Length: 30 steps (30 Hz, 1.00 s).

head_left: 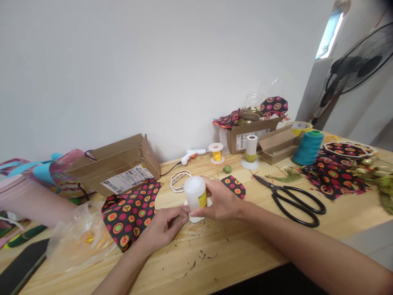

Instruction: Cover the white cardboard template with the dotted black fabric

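My right hand (pixel 222 200) is wrapped around a translucent white glue bottle (pixel 194 191) with a yellow label. The bottle stands over a small white flat piece (pixel 198 220) on the table, and whether its lower end touches the piece is hidden. My left hand (pixel 168 223) rests on the wood with its fingertips pressed together at the left edge of that piece. Behind the bottle lies a pale octagonal cut-out frame (pixel 177 180). Black patterned fabric (pixel 135 211) spreads left of my left hand, and a smaller fabric piece (pixel 235 186) lies behind my right hand.
Large black-handled scissors (pixel 291 200) lie right of my right hand. A glue gun (pixel 193 156), a yellow ribbon spool (pixel 216 155) and a teal thread cone (pixel 308 148) are farther back. Cardboard boxes (pixel 118 164) stand along the wall. A plastic bag (pixel 76 241) is at left; dark scraps dot the front.
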Each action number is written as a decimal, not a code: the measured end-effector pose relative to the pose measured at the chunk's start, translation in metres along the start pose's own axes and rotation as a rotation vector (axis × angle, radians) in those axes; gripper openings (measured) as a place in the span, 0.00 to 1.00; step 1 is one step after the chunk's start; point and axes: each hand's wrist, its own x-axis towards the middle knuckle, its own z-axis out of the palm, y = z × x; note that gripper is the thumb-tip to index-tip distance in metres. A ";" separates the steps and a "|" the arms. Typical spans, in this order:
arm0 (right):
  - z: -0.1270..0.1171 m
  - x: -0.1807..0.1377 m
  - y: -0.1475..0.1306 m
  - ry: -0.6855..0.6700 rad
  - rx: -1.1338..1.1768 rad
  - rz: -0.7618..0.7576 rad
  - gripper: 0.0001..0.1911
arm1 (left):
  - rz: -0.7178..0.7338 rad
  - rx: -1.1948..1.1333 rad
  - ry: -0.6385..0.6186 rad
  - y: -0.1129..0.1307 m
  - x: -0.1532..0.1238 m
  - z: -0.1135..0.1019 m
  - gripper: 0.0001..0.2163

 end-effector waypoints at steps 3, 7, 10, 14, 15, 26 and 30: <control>0.000 0.000 0.000 -0.007 0.004 0.010 0.22 | -0.003 0.001 0.001 -0.001 0.000 0.000 0.08; -0.002 0.000 -0.001 0.002 0.000 0.026 0.23 | -0.003 -0.004 -0.001 -0.001 0.000 0.000 0.08; -0.004 0.000 0.000 0.032 0.052 0.044 0.23 | -0.006 -0.007 -0.001 -0.001 0.000 0.000 0.08; -0.003 0.000 0.001 0.054 0.097 0.038 0.23 | -0.011 -0.019 -0.013 0.000 -0.001 0.000 0.08; -0.002 0.000 0.001 0.041 0.086 0.033 0.23 | -0.013 -0.022 -0.016 0.000 -0.001 0.000 0.08; 0.000 -0.001 -0.001 -0.004 -0.019 0.010 0.22 | -0.013 -0.024 -0.005 0.000 0.000 0.000 0.08; 0.000 -0.001 -0.001 -0.004 -0.034 0.010 0.21 | -0.010 -0.017 0.001 0.000 0.000 0.000 0.08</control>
